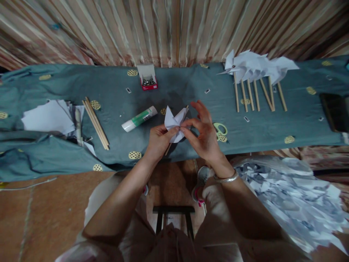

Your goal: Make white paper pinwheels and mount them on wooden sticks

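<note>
A white paper pinwheel (177, 120) is held above the table, close to its front edge. My left hand (159, 142) grips it from the left, thumb pressed near its centre. At the same centre, the thumb and index finger of my right hand (203, 133) pinch together, the other fingers raised; anything small between them is hidden. A wooden stick (168, 149) shows below the pinwheel, partly covered by it. Left of my hands lies a white and green glue stick (139, 119). Green-handled scissors (220, 130) lie just beyond my right hand, partly hidden.
A small open box (148, 84) of metal pins stands at the back. Several finished pinwheels (253, 67) on sticks lie at right. Paper sheets (49, 118) and loose sticks (95, 123) lie left. A dark phone-like object (335, 112) is far right; a bag of paper pieces (297, 200) sits below.
</note>
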`<state>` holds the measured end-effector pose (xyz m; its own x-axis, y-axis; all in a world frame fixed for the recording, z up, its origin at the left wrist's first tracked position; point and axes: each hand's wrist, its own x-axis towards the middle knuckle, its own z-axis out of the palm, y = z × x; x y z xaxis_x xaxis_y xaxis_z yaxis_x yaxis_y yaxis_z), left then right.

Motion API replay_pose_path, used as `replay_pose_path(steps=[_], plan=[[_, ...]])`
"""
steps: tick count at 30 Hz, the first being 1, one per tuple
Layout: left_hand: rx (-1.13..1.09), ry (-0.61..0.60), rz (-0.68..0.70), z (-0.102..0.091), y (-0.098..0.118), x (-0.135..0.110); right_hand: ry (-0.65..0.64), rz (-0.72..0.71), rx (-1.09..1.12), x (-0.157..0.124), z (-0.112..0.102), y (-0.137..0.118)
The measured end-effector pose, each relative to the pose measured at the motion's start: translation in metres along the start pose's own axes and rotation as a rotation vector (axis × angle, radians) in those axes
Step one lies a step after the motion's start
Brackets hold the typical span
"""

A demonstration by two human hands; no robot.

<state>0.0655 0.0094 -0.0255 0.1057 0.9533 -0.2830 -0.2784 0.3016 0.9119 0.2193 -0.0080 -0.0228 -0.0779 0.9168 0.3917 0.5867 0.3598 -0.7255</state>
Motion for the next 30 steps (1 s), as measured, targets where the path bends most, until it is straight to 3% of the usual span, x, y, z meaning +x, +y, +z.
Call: replay_pose_path(steps=[22,30], plan=[[-0.017,0.008,-0.034,0.0011,0.0020,0.0027,-0.017,0.130,0.131,0.0044,0.0013,0.0046],[-0.022,-0.033,-0.044,0.0022,0.0017,0.0038,-0.087,0.188,0.236,0.0071,-0.0037,0.0082]])
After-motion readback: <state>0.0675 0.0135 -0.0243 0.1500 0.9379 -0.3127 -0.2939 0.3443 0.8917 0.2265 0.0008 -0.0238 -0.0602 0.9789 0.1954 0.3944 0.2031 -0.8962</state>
